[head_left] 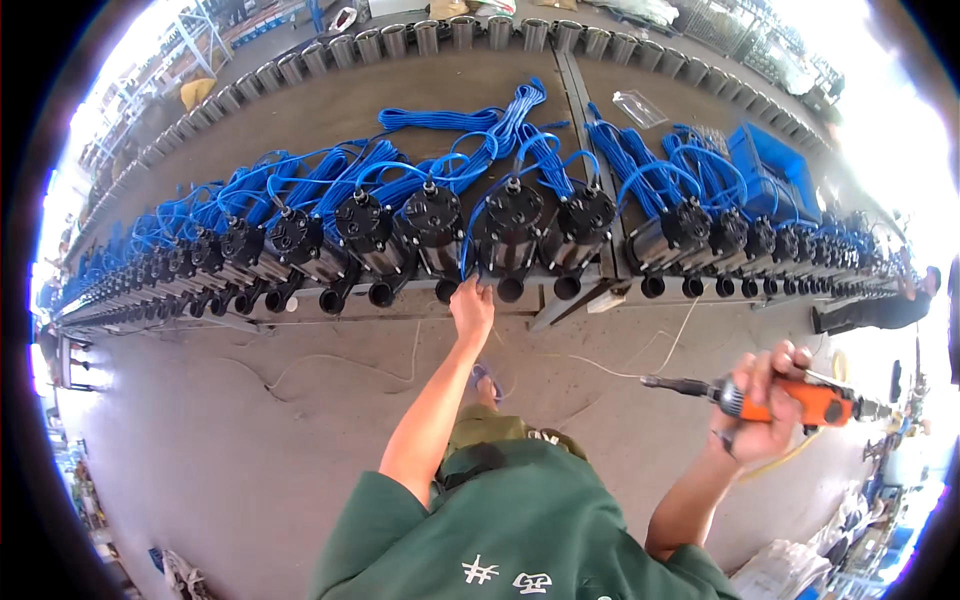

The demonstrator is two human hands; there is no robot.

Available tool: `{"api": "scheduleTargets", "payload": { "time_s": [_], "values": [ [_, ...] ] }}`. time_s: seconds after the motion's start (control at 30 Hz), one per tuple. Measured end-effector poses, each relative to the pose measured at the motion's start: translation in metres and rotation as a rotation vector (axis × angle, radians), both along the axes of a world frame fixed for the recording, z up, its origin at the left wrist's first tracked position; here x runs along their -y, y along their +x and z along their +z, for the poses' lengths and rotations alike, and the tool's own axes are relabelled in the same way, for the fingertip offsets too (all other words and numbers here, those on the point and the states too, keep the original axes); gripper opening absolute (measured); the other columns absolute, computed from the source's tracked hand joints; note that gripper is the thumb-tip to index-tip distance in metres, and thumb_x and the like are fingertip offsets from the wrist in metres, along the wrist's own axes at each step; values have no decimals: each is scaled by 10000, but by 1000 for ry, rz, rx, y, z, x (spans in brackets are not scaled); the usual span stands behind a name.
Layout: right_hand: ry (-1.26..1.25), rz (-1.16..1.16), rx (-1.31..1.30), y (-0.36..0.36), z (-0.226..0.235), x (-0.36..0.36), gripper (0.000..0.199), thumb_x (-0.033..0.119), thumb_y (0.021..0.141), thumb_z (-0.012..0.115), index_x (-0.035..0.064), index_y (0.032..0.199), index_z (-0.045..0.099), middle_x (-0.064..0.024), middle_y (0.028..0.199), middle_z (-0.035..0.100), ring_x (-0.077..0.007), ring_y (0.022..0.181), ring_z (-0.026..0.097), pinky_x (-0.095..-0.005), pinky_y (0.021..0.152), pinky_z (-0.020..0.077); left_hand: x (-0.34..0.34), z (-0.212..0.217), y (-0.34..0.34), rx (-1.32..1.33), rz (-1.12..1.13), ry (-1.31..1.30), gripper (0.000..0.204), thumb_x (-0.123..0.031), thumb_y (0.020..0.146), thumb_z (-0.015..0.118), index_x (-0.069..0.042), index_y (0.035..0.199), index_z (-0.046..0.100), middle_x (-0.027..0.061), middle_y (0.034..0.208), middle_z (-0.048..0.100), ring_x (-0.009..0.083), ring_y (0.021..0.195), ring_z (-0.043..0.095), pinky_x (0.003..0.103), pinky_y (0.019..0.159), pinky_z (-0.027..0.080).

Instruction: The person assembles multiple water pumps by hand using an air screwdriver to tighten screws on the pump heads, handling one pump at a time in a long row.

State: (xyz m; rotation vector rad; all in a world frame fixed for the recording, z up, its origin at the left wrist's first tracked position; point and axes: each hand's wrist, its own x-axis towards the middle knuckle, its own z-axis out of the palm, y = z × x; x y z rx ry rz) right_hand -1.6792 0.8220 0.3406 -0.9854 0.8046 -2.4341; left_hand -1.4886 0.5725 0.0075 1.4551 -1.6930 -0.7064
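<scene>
My right hand is wrapped round an orange air screwdriver, held off to the right, away from the bench. Its dark shaft points left, and a yellow hose trails below the hand. At the bench's front edge, my left hand has its fingers closed between two pumps with steel bodies and black tops. A blue cable runs down to these fingertips, but whether they grip it or something smaller cannot be made out. Black round outlets stick out on either side of the hand.
A long row of similar pumps lines the bench, with coiled blue cables behind. A blue crate and a clear plastic bag lie at the right. Steel cylinders stand along the far edge. Another person is at the far right.
</scene>
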Motion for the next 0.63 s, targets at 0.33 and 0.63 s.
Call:
{"api": "scheduleTargets", "payload": {
  "time_s": [0.33,0.63],
  "values": [
    [265,202,-184,67,-23,193,426,16,753,553,-39,1174,517,-189,972,602,-165,593,562,-355,589,511,27,-7,-16,-124,-79,-123,135,-113,889,674,-5,964,704,186,844,682,384,757,670,455,649,542],
    [467,316,-378,64,-66,258,379,8,779,550,-35,1155,524,-178,966,605,-170,640,568,-364,637,512,34,-11,-18,-199,-86,-189,144,-112,876,696,-24,989,708,148,863,697,346,747,686,416,660,561]
  ]
}}
